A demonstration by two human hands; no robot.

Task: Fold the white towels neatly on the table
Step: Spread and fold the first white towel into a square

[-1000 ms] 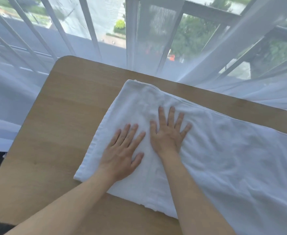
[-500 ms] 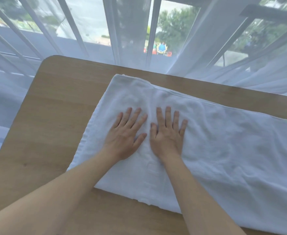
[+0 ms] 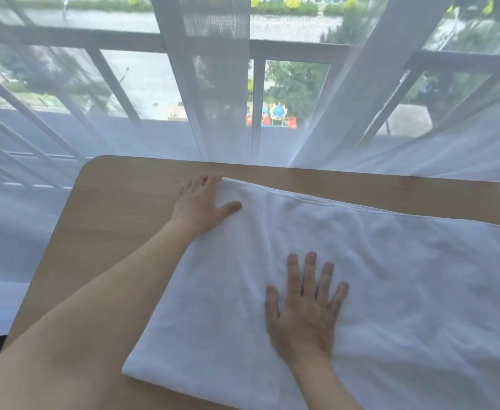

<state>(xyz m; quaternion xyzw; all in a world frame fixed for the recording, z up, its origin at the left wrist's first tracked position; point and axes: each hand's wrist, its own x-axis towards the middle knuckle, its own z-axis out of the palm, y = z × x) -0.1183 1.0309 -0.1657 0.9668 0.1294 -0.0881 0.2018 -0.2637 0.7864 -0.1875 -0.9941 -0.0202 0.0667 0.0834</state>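
Note:
A white towel [image 3: 390, 291], folded into a wide rectangle, lies on the wooden table [image 3: 109, 217] and runs off the right edge of the view. My left hand [image 3: 198, 202] is at the towel's far left corner. Its thumb lies on the cloth and its fingers reach past the corner onto the wood. My right hand [image 3: 305, 309] presses flat on the towel near its middle, fingers spread and straight. Soft wrinkles cross the cloth between and beyond the two hands.
A sheer white curtain [image 3: 346, 113] hangs right behind the table's far edge, with a window railing [image 3: 257, 108] behind it. Bare wood shows along the table's left side and far edge. The table's rounded far left corner [image 3: 95, 164] is in view.
My left hand slid from the towel's middle out to its far left corner. My right hand stayed flat on the cloth. The view tilted up toward the window.

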